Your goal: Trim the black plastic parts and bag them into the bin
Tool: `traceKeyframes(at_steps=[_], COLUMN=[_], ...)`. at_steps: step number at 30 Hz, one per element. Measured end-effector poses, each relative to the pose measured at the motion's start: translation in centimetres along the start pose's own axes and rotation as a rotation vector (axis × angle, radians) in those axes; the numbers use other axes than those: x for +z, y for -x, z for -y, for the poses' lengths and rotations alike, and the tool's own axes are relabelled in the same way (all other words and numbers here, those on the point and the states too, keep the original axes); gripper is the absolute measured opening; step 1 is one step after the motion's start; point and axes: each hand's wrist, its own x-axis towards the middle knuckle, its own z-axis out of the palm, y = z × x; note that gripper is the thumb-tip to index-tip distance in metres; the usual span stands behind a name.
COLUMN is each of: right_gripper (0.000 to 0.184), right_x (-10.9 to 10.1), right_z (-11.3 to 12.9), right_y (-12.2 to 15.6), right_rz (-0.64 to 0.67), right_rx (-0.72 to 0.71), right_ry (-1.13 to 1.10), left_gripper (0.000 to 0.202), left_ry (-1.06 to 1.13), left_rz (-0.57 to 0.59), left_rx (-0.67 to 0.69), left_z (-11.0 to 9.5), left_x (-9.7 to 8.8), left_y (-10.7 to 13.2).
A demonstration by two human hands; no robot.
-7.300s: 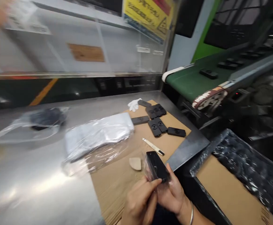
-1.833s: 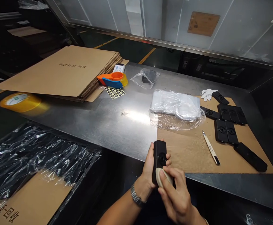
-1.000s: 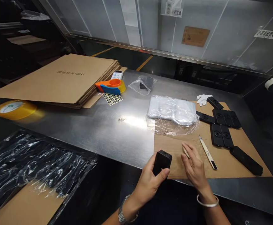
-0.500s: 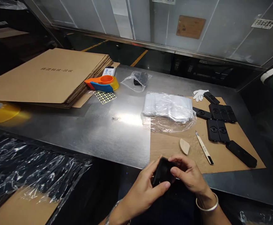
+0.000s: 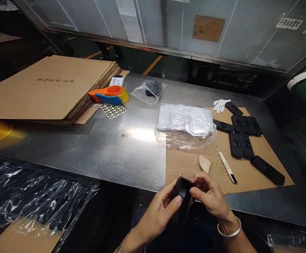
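Note:
Between my hands, at the front edge of the bench, is a hollow black plastic case, tilted with its open side toward me. My left hand wraps around its left side, thumb pressed on the near wall. At the upper right rim, my right hand pinches the case between thumb and fingers; the fingertips are partly hidden. Just beyond the hands lie a wedge-shaped wooden piece and a craft knife with a pale handle, both on a cardboard sheet.
Several black cases rest on the cardboard's right side near a white glove. Behind my hands is a stack of clear plastic bags. Further left are a tape dispenser, a sticker sheet and stacked flat cartons.
The case has turned in my hands, its lower end swinging down, and my left thumb has shifted up and left along it. The whole view has drifted slightly.

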Motion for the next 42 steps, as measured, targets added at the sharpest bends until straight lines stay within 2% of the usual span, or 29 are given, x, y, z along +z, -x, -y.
traceKeyframes(at_steps=[2, 4, 6, 8, 10, 12, 14, 17, 19, 22, 23, 27, 30, 32, 35, 39, 42], right_gripper=[0.023, 0.023, 0.024, 0.028, 0.028, 0.026, 0.018, 0.009, 0.012, 0.019, 0.021, 0.031, 0.033, 0.031, 0.033, 0.038, 0.038], right_x=[0.1, -0.4, -2.0, -4.5, -7.4, -9.9, -11.5, -12.0, -11.0, -7.5, -5.9, 0.8, 3.7, 4.5, 4.7, 4.7, 4.7], right_z=[-0.3, -0.6, -0.8, -0.9, -0.8, -0.9, -1.1, -1.6, -1.8, -1.6, -1.4, -0.3, 0.1, 0.0, -0.5, -1.0, -1.0], right_y=[0.1, -0.1, -0.5, -1.2, -1.9, -2.5, -2.9, -2.8, -2.3, -0.6, 0.1, 2.5, 3.1, 2.9, 2.5, 2.3, 2.4], right_rz=[-0.029, -0.108, -0.321, -0.591, -0.74, -0.781, -0.766, -0.724, -0.708, -0.608, -0.525, 0.002, 0.208, 0.268, 0.291, 0.29, 0.271], right_rx=[-0.013, -0.057, -0.12, -0.157, -0.143, -0.115, -0.085, -0.051, -0.031, -0.026, -0.037, -0.024, 0.093, 0.183, 0.267, 0.329, 0.335], right_ry=[0.046, 0.24, 0.608, 0.943, 1.09, 1.192, 1.274, 1.337, 1.343, 1.276, 1.218, 0.767, 0.516, 0.398, 0.301, 0.214, 0.241], left_gripper=[0.052, 0.053, 0.05, 0.046, 0.044, 0.044, 0.045, 0.047, 0.049, 0.051, 0.052, 0.056, 0.057, 0.059, 0.06, 0.062, 0.062], left_ry=[0.176, 0.354, 0.496, 0.62, 0.737, 0.825, 0.882, 0.918, 0.925, 0.908, 0.894, 0.845, 0.825, 0.815, 0.814, 0.823, 0.828], left_rz=[0.047, 0.103, 0.075, -0.013, -0.067, -0.086, -0.111, -0.185, -0.247, -0.317, -0.326, -0.319, -0.334, -0.348, -0.351, -0.331, -0.343], left_rx=[-0.11, -0.246, -0.333, -0.332, -0.284, -0.229, -0.181, -0.124, -0.09, -0.012, 0.017, 0.093, 0.107, 0.087, 0.079, 0.062, 0.06], left_z=[0.4, 0.6, 0.6, 0.3, -0.2, -0.7, -1.0, -1.4, -1.5, -1.7, -1.7, -1.7, -1.7, -1.7, -1.7, -1.8, -2.0], left_x=[0.2, 0.5, 0.7, 0.6, 0.3, -0.1, -0.3, -0.3, -0.3, -0.3, -0.4, -0.7, -0.8, -0.8, -0.8, -0.8, -0.8], left_y=[-0.3, -0.6, -1.0, -1.5, -2.0, -2.4, -2.7, -2.9, -3.1, -3.3, -3.3, -3.5, -3.5, -3.5, -3.4, -3.4, -3.5])
